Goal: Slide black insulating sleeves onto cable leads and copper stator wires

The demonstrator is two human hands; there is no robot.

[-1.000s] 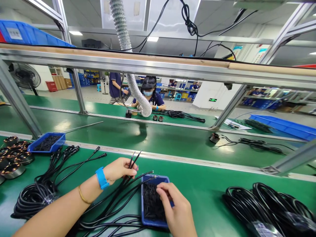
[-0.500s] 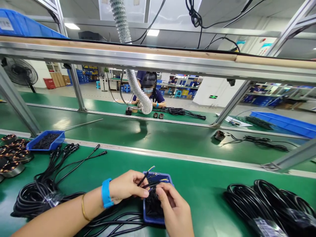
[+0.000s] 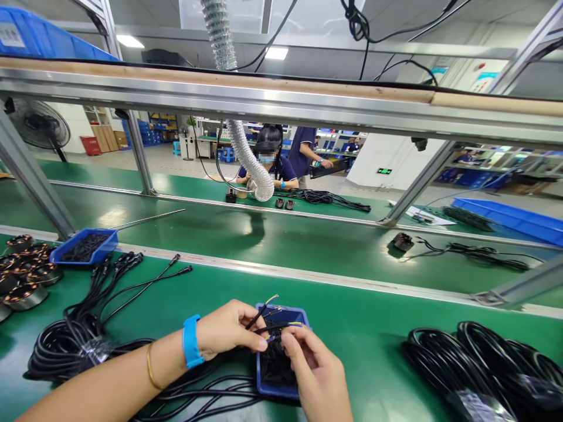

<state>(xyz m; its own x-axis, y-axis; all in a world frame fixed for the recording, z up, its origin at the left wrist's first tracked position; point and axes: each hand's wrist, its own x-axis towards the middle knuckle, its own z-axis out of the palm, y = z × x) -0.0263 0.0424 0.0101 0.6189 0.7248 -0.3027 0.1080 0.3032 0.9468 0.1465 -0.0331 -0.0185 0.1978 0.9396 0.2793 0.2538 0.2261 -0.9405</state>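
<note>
My left hand (image 3: 229, 331) is closed around several black cables (image 3: 256, 317), whose stripped ends fan out with thin yellow and blue wires. Beside it, my right hand (image 3: 315, 370) has thumb and forefinger pinched together at the tip of one cable; whatever small piece is between them is hidden. Both hands are over a small blue bin (image 3: 278, 391) filled with small black pieces (image 3: 273, 370), which look like short tubes. The cables' lengths (image 3: 220, 394) run back beneath my left forearm across the green table.
Coiled cables (image 3: 55, 349) lie at left, more bundles (image 3: 479, 363) at right. Copper-wound motor stators (image 3: 29, 296) stand beside another blue bin (image 3: 108, 241) at far left. A metal frame rail (image 3: 246, 272) crosses behind. Opposite sits a co-worker (image 3: 285, 170) near a flexible duct (image 3: 264, 186).
The view has shifted slightly. My hands keep nearly the same pose at the cable ends. In the background, a standing person carrying something dark now shows to the right of the seated co-worker.
</note>
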